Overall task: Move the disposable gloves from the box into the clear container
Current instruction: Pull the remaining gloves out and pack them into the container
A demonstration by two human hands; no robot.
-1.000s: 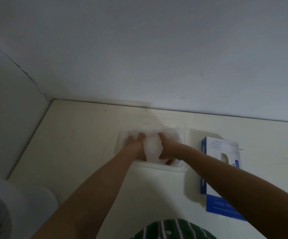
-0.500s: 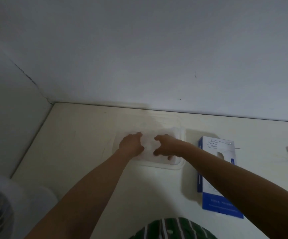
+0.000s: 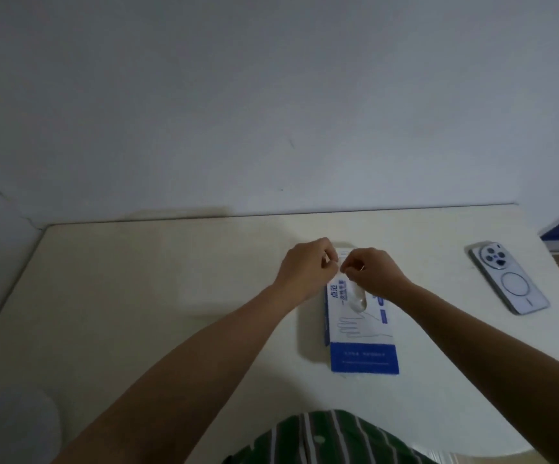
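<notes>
Pinching is what both hands are doing at the far end of the box (image 3: pixel 360 333). The fingers of the left hand (image 3: pixel 306 267) and the right hand (image 3: pixel 376 272) are curled, their tips meeting on a thin pale glove (image 3: pixel 355 294) that runs from the slot in the box top up to them. The box lies lengthwise on the counter (image 3: pixel 144 296), its blue end toward the near edge and its far end short of the wall edge.

Bare counter stretches from the box to the left edge and the far left corner. To the right a phone (image 3: pixel 509 279) lies face down near the rounded right edge, well apart from the box.

By count there are one box, one phone, two hands and one glove in the fingers — how many are left inside I cannot tell.

A second ago both hands pressed a white wad into the clear container left of the box. Now they are over the box, the view has swung right — the container is out of view and the whole phone is in it.
</notes>
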